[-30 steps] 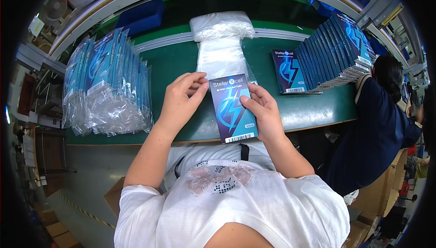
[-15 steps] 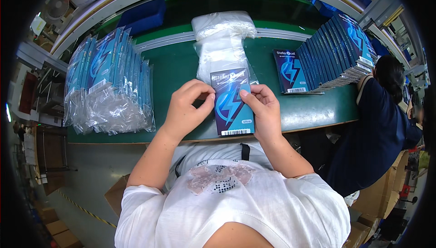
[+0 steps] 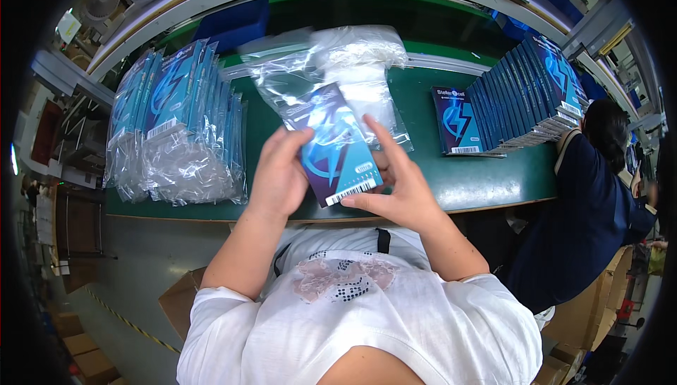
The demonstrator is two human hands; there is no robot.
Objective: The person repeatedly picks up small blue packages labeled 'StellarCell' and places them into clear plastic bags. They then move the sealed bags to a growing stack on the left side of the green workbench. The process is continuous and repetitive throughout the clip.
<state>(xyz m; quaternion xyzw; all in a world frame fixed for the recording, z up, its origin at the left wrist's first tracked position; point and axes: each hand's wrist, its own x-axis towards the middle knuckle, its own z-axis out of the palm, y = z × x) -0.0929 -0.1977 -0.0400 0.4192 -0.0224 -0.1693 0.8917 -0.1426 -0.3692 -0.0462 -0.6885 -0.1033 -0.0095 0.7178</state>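
A flat blue and purple printed box (image 3: 338,152) is tilted over the front of the table, its upper part inside a clear plastic bag (image 3: 276,75). My left hand (image 3: 277,173) grips its left edge, thumb on the front. At the lower right corner, my right hand (image 3: 402,187) has its thumb on the bottom edge, with some fingers behind the box and the index finger stretched upward. Just behind the box lies a stack of clear bags (image 3: 363,68), partly covered by it.
Boxes in clear bags (image 3: 173,117) stand in rows at the left. To the right is a long row of unbagged boxes (image 3: 504,96). A blue bin (image 3: 236,25) sits at the back left. A co-worker in dark clothing (image 3: 585,194) is close at the right.
The box has tilted and shifted slightly left, and a bag has come off the stack onto its top. My left hand now grips the left edge; my right moved to the bottom corner.
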